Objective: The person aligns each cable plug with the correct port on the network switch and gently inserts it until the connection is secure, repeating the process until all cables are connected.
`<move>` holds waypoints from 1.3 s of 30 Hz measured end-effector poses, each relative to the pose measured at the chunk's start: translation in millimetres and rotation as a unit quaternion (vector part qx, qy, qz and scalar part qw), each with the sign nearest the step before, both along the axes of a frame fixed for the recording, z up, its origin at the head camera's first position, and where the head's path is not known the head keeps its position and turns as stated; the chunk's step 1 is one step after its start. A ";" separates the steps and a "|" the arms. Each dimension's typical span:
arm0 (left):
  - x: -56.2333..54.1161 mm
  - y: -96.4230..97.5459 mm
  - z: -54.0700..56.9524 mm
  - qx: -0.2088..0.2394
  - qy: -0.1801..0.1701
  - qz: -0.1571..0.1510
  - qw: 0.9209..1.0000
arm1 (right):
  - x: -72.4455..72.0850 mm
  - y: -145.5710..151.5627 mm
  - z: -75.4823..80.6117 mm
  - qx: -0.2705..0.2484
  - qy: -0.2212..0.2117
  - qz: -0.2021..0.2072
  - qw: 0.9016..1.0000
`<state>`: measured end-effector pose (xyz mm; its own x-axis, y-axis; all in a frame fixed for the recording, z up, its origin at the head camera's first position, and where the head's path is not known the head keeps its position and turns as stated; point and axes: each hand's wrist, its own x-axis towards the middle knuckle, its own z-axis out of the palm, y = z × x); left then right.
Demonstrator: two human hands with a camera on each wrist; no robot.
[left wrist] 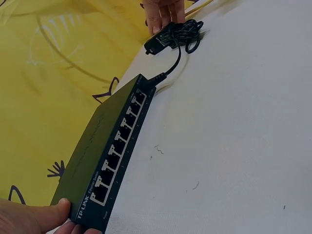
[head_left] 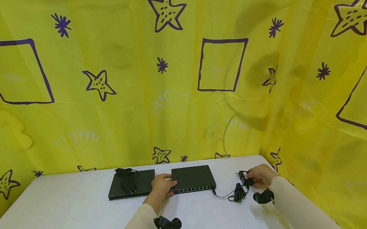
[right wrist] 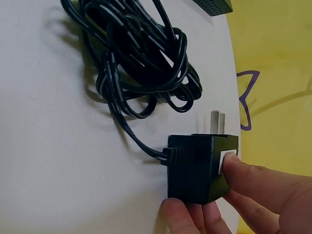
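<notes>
A black Ethernet switch [head_left: 193,178] lies on the white table, its row of ports facing the near side. My left hand [head_left: 162,185] grips its left end, thumb on top and fingers underneath, as the left wrist view shows. From the switch's right corner a thin cable runs to a bundled black cord [right wrist: 136,58]. That cord leads into a black power adapter [right wrist: 195,168] with two metal prongs. My right hand [head_left: 261,175] pinches the adapter by its sides, thumb over the white label.
Left of my left hand lies a second flat black device [head_left: 143,183], with another black adapter and cord [head_left: 127,182] on top. A yellow curtain [head_left: 131,127] with purple stars and squares hangs behind and right of the white table [head_left: 67,221].
</notes>
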<state>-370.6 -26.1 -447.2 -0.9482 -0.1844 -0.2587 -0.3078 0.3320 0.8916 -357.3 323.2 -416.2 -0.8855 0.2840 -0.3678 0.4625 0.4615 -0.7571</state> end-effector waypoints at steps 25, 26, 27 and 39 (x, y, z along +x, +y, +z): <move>13.5 -8.7 1.5 -0.020 0.027 -0.041 0.999 | -2.3 -7.8 3.2 -0.014 -0.024 -0.003 1.000; 13.4 -8.6 1.4 -0.020 0.025 -0.040 0.999 | -3.3 -7.9 3.0 -0.008 -0.023 -0.002 1.000; 13.6 -8.5 1.7 -0.021 0.025 -0.041 0.999 | -3.9 -7.9 3.2 -0.002 -0.021 0.001 1.000; 16.0 -8.5 2.2 -0.021 0.034 -0.037 0.999 | -1.0 -14.6 15.9 0.001 0.001 0.028 1.000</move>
